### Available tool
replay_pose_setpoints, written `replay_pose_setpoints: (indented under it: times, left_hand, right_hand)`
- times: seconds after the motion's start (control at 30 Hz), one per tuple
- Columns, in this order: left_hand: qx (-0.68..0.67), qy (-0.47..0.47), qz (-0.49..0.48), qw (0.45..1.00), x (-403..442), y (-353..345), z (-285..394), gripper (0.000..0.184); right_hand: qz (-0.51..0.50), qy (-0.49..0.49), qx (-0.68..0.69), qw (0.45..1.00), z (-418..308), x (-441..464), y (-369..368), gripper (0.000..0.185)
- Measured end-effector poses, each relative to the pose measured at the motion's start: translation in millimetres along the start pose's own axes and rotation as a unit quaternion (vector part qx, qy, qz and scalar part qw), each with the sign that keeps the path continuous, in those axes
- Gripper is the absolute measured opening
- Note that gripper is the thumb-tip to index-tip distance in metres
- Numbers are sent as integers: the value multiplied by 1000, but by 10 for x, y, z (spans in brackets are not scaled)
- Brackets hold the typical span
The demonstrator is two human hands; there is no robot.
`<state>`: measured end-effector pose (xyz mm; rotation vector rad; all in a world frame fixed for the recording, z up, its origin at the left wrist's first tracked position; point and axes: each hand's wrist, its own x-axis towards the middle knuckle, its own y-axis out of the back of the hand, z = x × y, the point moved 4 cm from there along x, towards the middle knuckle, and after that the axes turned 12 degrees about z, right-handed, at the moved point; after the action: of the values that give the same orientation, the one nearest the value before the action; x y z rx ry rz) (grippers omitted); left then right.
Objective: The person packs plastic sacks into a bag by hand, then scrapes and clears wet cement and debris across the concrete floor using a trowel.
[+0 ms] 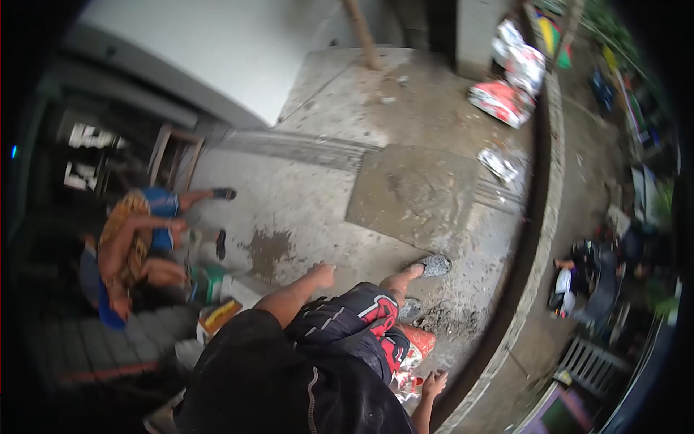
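Observation:
My left hand [322, 274] is held out from my side over the concrete floor, its fingers curled in and nothing showing in them. On my other side, my right hand [434, 383] hangs with bent fingers near the low wall; nothing shows in it either. Beside that hand, a red and white sack [416, 352] stands partly hidden by my dark shorts [347, 318]. Both of my feet, in grey patterned shoes [435, 266], are on the floor near a wet, gritty patch.
A square wet cement patch [416, 192] lies ahead. Sacks [502, 101] and a torn silvery bag [497, 165] rest along the low wall [553, 181]. A person [130, 246] sits at left near a wooden stool [176, 155]. A motorbike [589, 282] stands beyond the wall.

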<state>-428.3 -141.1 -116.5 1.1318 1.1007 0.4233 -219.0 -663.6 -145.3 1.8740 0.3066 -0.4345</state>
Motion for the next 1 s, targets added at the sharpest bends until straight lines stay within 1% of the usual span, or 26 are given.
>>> replay_pose_setpoints:
  times: [0.03,0.1,0.13,0.17,0.23,0.27,0.3,0.37,0.4,0.43,0.5,0.53,0.57,0.6,0.63,0.67,0.7,0.77,0.8,0.83,0.9,0.93,1.0]
  left_hand:
    - [-21,40,3,999,-214,-113,-266,41]
    - [-120,76,-116,983,-645,-543,-704,48]
    - [-151,103,-156,971,-851,-504,-784,44]
    - [-172,132,-151,965,-1017,-566,-890,44]
    - [-229,161,-111,953,-1284,-677,-1043,43]
    - [-286,206,-56,934,-1411,-680,-1087,42]
    - [-301,226,-51,925,-1513,-783,-1103,42]
    - [-352,256,-15,900,-1591,-953,-1198,42]
    - [-371,279,-58,884,-1657,-749,-1204,42]
    - [-381,293,-54,875,-1725,-835,-1300,42]
    - [-392,356,18,848,-1847,-1021,-1519,41]
    - [-390,382,27,837,-1923,-1070,-1644,40]
    - [-398,389,25,831,-1992,-1169,-1756,40]
    - [-412,404,20,816,-2072,-1304,-1900,40]
    - [-425,419,15,802,-2160,-1392,-2044,40]
    - [-417,417,7,808,-2260,-1359,-2171,40]
    - [-424,422,3,801,-2357,-1448,-2280,40]
    - [-430,449,-4,783,-2501,-1769,-2513,41]
    - [-455,463,-28,760,-2557,-2006,-2596,40]
    - [-445,451,-33,773,-2617,-1980,-2664,38]
    - [-441,468,-8,765,-2734,-1675,-2722,36]
    - [-440,460,-8,771,-2741,-1723,-2767,36]
    - [-411,428,-80,800,-2746,-1936,-2779,35]
  right_hand:
    - [-33,19,-55,998,60,26,34,30]
    - [-147,75,-85,983,326,173,34,31]
    - [-178,116,-107,971,381,256,46,26]
    - [-189,145,-124,963,399,394,71,26]
    - [-237,127,-84,959,349,676,50,18]
    - [-228,179,-52,956,193,844,39,12]
    - [-234,199,-67,949,-74,973,51,12]
    - [-208,255,-57,942,-749,1168,-22,11]
    - [-209,301,-31,930,-1163,1194,-39,11]
    - [-210,344,-5,915,-1637,1133,-90,10]
    - [-208,341,-13,916,-2321,1151,-353,14]
    - [-206,381,-20,901,-2721,1005,-453,15]
    - [-203,419,-26,885,-3089,839,-549,17]
    - [-206,447,-35,870,-3358,764,-731,17]
    - [-209,472,-43,855,-3569,659,-926,17]
    - [-222,485,-15,846,-3747,470,-1118,17]
    - [-236,497,9,835,-3911,290,-1282,17]
    - [-319,457,44,830,-4070,-123,-1653,14]
    - [-329,464,-6,822,-4132,-337,-1809,14]
    - [-337,470,-56,814,-4180,-559,-1928,14]
    - [-360,476,-66,799,-4345,-1156,-2013,15]
    - [-366,466,-71,802,-4386,-1362,-2089,15]
    - [-381,443,-52,810,-4295,-1482,-2176,17]
